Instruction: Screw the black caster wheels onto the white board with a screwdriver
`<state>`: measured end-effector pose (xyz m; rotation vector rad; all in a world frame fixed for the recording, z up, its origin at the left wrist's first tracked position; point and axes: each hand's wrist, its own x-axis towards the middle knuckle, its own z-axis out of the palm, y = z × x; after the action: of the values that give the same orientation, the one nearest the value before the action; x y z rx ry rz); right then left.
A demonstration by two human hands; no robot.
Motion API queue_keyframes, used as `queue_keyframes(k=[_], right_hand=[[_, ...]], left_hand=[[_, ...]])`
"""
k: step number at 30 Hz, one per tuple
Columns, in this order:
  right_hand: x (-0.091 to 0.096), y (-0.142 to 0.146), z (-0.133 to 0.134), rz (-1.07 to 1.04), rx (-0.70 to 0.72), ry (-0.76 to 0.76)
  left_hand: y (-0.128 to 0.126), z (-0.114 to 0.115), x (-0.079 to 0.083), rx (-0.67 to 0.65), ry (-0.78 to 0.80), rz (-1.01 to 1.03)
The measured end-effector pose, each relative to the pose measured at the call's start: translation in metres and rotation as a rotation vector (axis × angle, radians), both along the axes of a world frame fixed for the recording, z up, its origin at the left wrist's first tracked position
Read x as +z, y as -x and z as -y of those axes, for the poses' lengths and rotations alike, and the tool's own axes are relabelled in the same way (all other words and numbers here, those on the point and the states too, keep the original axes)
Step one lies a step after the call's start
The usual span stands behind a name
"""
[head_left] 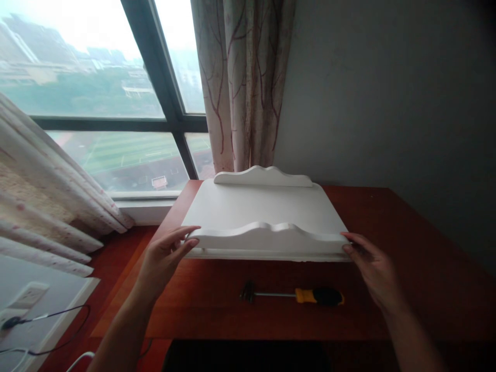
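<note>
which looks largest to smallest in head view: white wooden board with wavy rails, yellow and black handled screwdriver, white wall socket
1. white wooden board
2. yellow and black handled screwdriver
3. white wall socket, shorter but thicker: unsure

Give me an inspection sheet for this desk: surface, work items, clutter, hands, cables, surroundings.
Surface: red-brown wooden desk, glossy.
Job's things: white shelf panel lies flat on the desk, with a scalloped rail along its near and far edges.
Clutter: screwdriver with a yellow and black handle lies on the desk in front of the panel, apart from it and from both hands.
Hands: left hand pinches the panel's near-left end between fingers and thumb; right hand touches the near-right end with its fingertips, grip unclear.
Cables: dark cable runs from a white power strip at lower left, off the desk.
Surroundings: window and patterned curtain behind; grey wall to the right.
</note>
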<state>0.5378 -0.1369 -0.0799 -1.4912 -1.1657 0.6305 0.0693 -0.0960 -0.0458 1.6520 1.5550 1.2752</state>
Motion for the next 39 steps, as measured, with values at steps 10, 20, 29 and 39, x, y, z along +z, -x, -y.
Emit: queue_keyframes(k=[10,20,29,39], right_hand=[[0.017,-0.011,-0.027,0.309,0.134,-0.205],[0.008,-0.01,-0.056,0.562,0.204,-0.251],[0.008,-0.015,-0.05,0.556,0.258,-0.265],[0.019,-0.04,-0.164,0.272,0.175,-0.066]], left_hand=[[0.005,-0.027,0.016,-0.091,-0.186,-0.18],[0.013,-0.053,0.003,-0.152,-0.234,-0.369],[0.019,-0.052,0.009,-0.255,-0.216,-0.311],[0.008,-0.164,0.008,-0.099,-0.087,-0.128]])
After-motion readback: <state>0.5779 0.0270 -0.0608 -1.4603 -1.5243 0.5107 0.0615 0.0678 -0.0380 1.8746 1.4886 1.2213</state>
